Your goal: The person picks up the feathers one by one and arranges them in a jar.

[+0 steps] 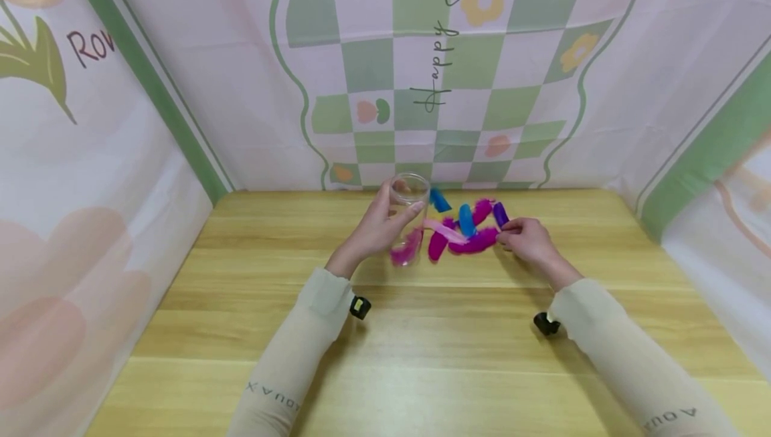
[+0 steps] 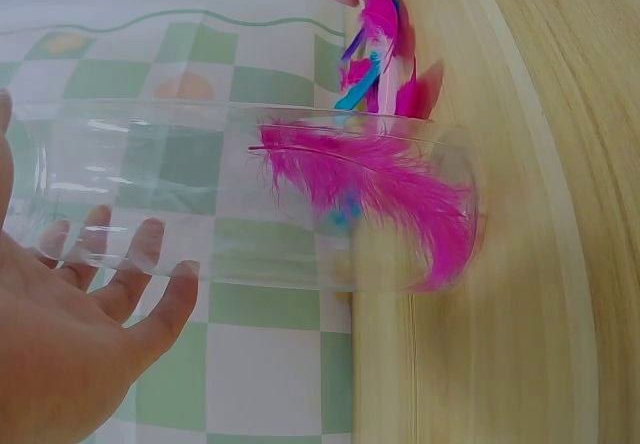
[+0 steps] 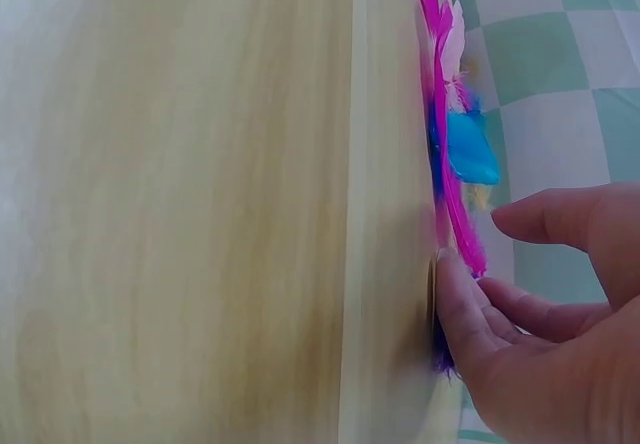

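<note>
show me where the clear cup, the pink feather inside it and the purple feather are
Clear cup (image 2: 222,214): left wrist view, on its side wall.
Pink feather (image 2: 375,182): left wrist view, on the middle of its plume.
Purple feather (image 1: 500,215): head view, on its middle.

Wood-grain table (image 1: 409,383), loose magenta, blue, purple and pink feathers (image 1: 476,243), clear cup (image 2: 235,204)
</note>
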Tool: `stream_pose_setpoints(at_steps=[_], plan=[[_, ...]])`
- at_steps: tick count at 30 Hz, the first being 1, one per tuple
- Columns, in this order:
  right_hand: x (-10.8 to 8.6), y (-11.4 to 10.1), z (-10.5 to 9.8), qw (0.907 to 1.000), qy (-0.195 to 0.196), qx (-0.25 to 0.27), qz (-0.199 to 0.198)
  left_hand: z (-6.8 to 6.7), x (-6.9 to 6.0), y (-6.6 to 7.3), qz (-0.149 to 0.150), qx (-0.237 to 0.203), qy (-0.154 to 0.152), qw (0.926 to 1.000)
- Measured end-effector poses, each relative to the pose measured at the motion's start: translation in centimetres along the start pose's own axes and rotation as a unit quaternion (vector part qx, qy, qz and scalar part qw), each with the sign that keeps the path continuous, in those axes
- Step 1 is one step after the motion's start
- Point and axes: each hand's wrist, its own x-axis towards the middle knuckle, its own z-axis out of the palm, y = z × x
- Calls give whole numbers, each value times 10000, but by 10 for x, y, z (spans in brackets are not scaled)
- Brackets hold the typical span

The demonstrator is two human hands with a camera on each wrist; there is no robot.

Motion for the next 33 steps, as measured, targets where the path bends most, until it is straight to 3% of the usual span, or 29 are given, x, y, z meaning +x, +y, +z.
stream_pose_setpoints(at_steps=[6, 33], plan=[[1, -1, 3, 9994, 5, 315, 143, 0, -1, 0, -24, 21, -3, 10000], [6, 2, 10, 9961, 271, 845, -17, 0, 0, 0, 5, 7, 21, 10000]])
